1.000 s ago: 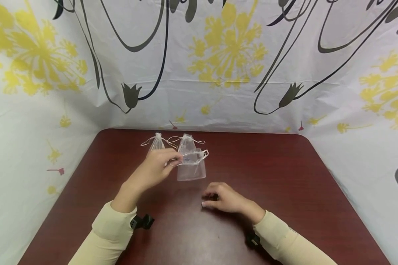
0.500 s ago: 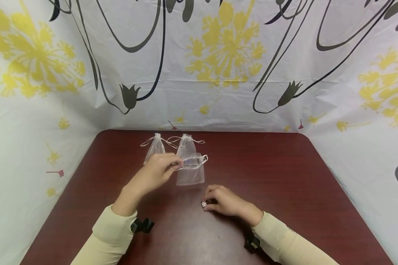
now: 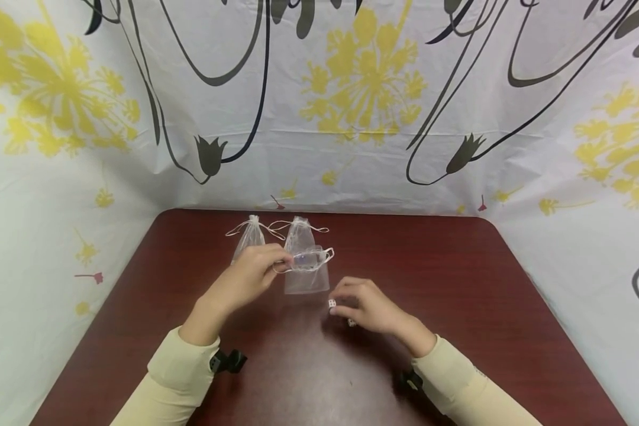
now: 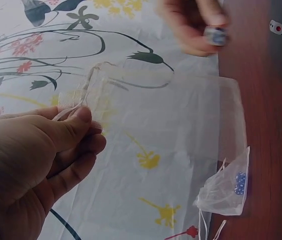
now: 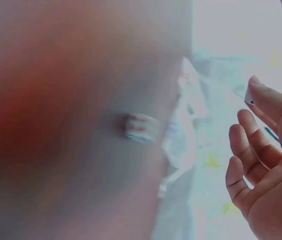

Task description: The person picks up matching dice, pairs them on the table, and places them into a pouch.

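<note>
My left hand (image 3: 255, 269) pinches a sheer white drawstring bag (image 3: 307, 285) by its mouth; in the left wrist view the bag's body (image 4: 196, 110) spreads out from the fingertips. Between thumb and fingers my right hand (image 3: 366, 305) pinches a white die (image 3: 332, 303), raised close to the bag's lower right side. Behind that hand a second white die (image 3: 351, 322) lies on the table, showing red pips in the right wrist view, where the same die (image 5: 141, 128) appears blurred.
Two more sheer bags stand at the back of the dark red table (image 3: 431, 266): a left bag (image 3: 252, 235), partly behind my left hand, and a right bag (image 3: 299, 235) behind the held one. Blue dice (image 4: 240, 183) show inside one. A patterned cloth (image 3: 319, 171) encloses the table.
My right hand has lifted from the table and moved away from me, towards the bag, with a die in its fingers. The second die has come into sight. My left hand is nearly still.
</note>
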Demonstrator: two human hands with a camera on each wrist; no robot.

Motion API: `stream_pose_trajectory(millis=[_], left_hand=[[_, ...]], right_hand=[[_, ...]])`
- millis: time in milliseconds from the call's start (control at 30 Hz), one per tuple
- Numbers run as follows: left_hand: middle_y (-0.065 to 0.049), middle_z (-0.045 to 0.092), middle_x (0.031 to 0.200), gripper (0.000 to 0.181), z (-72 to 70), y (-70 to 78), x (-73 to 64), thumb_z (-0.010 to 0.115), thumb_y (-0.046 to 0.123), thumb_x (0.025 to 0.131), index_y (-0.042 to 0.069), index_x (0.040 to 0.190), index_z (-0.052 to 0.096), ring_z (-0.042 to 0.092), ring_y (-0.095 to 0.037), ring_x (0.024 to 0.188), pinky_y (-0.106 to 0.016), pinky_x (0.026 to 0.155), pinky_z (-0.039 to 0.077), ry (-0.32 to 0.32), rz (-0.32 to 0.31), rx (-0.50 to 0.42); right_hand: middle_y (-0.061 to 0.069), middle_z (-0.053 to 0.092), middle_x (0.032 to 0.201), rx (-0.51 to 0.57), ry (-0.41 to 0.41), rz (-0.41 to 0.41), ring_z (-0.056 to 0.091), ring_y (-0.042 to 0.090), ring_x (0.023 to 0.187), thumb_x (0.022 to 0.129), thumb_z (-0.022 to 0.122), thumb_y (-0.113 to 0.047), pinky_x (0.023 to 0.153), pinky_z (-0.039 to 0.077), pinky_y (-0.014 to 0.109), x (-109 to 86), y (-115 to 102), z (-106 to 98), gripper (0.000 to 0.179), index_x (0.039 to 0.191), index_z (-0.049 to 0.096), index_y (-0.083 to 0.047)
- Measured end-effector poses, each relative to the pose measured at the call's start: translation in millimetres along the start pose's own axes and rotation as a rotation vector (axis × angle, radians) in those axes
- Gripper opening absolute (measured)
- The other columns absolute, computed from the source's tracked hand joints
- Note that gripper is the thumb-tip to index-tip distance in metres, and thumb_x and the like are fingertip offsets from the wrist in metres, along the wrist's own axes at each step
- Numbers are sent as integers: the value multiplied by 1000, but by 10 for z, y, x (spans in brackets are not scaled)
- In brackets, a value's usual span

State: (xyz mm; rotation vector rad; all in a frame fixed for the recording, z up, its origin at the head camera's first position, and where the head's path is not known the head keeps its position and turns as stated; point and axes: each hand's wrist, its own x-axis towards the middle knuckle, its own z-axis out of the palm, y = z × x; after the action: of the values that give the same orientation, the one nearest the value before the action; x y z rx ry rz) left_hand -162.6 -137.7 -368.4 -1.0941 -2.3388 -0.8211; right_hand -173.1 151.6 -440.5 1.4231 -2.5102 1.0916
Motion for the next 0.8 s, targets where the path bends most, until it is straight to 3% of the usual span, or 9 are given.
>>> stream_pose_trajectory(millis=[167, 400, 667, 800], left_hand=[[-2, 70, 85, 10, 16, -25, 12, 76, -3, 87, 3, 95, 73, 68, -15, 79, -31, 75, 58, 8, 9, 9], [-1, 70, 87, 9, 24, -21, 81, 75, -3, 88, 4, 94, 73, 68, -16, 81, -31, 75, 58, -8, -1, 36], [-1, 70, 87, 12, 48, 14, 131, 75, -5, 87, 4, 95, 73, 67, -16, 82, -32, 77, 57, -18, -9, 17], [-3, 70, 87, 13, 78, 32, 162, 74, -7, 87, 3, 96, 73, 67, -16, 81, -31, 76, 57, -16, 15, 15]], right_hand=[[-6, 68, 94, 6, 75, -21, 68, 21, 84, 86, 81, -8, 72, 57, 35, 151, -94, -272, 15, 100, 77, -6], [-6, 69, 95, -15, 158, -91, 63, 14, 80, 84, 83, -6, 64, 52, 30, 360, -276, -584, 18, 101, 77, -5], [-2, 69, 99, -73, 186, -155, 64, 15, 96, 84, 84, -10, 80, 53, 33, 545, -442, -684, 21, 103, 77, -7], [-1, 67, 102, -121, 224, -147, 60, 16, 95, 83, 85, -13, 78, 50, 32, 619, -494, -701, 21, 102, 77, -7]])
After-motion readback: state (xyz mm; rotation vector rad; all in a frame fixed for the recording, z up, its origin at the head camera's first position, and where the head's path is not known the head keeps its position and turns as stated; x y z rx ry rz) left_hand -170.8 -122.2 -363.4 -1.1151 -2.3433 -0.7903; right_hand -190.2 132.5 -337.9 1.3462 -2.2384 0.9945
